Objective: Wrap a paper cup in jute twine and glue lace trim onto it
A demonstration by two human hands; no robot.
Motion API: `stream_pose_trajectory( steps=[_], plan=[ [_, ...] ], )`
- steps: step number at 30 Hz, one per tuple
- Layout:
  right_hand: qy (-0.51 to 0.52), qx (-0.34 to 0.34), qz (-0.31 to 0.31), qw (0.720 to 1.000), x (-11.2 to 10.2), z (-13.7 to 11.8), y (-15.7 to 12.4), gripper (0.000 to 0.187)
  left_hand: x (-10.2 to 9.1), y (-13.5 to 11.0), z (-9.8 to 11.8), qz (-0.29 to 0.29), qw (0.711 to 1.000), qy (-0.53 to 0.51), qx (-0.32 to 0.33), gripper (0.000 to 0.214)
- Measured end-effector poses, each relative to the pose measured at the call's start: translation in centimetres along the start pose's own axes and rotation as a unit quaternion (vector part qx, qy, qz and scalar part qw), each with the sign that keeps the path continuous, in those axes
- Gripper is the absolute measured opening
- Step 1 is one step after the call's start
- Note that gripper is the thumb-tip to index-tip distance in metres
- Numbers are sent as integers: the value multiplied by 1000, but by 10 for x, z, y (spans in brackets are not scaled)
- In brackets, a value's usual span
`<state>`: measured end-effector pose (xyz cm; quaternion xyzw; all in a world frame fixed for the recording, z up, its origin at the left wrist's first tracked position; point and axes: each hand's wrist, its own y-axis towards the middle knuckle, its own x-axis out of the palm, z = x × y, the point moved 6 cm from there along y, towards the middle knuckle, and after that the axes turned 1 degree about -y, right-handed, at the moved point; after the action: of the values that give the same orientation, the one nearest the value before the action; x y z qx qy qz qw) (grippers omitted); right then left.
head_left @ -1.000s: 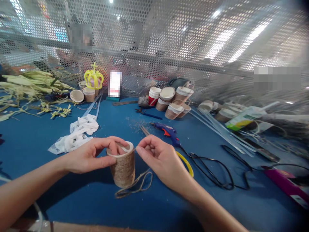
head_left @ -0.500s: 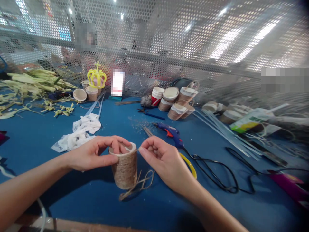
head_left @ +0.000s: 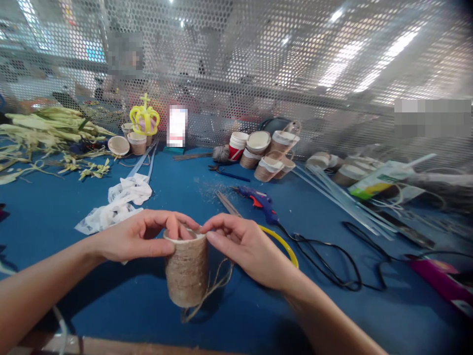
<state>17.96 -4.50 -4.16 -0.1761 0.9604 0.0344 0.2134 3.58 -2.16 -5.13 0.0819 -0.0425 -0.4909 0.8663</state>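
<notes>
A paper cup wrapped in brown twine (head_left: 185, 270) stands upright on the blue table near the front edge. My left hand (head_left: 138, 237) grips its rim from the left, thumb on the side and fingers over the top. My right hand (head_left: 242, 246) meets the rim from the right, its fingers pinched on the twine there. A loose tail of twine (head_left: 211, 290) hangs down from the cup's right side and loops on the table.
A blue glue gun (head_left: 259, 201) with a black cord (head_left: 332, 266) lies behind my right hand, beside a yellow ring (head_left: 284, 244). White cloth (head_left: 118, 204) lies left. Several cups (head_left: 264, 153), a yellow crown (head_left: 144, 119), dried leaves (head_left: 48, 133) and clear sticks (head_left: 340, 197) line the mesh wall.
My right hand has moved left from just beside the cup up to its rim, pulling the twine close. The loose tail now hangs nearer the cup. The left hand keeps its hold.
</notes>
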Motion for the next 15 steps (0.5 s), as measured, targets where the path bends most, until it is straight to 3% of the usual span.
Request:
stream_pose_trajectory(
  steps=[7,12,15],
  plan=[
    [-46,-3,-14,999,0,2,-1,10,-7,4,-3,6,1000,28,-7,12],
    [-87,-17,10,996,-2,1,-2,10,-13,5,-5,20,983,181,18,6],
    [-117,-14,20,993,-2,1,-1,11,-12,6,-3,40,965,256,36,16]
  ],
)
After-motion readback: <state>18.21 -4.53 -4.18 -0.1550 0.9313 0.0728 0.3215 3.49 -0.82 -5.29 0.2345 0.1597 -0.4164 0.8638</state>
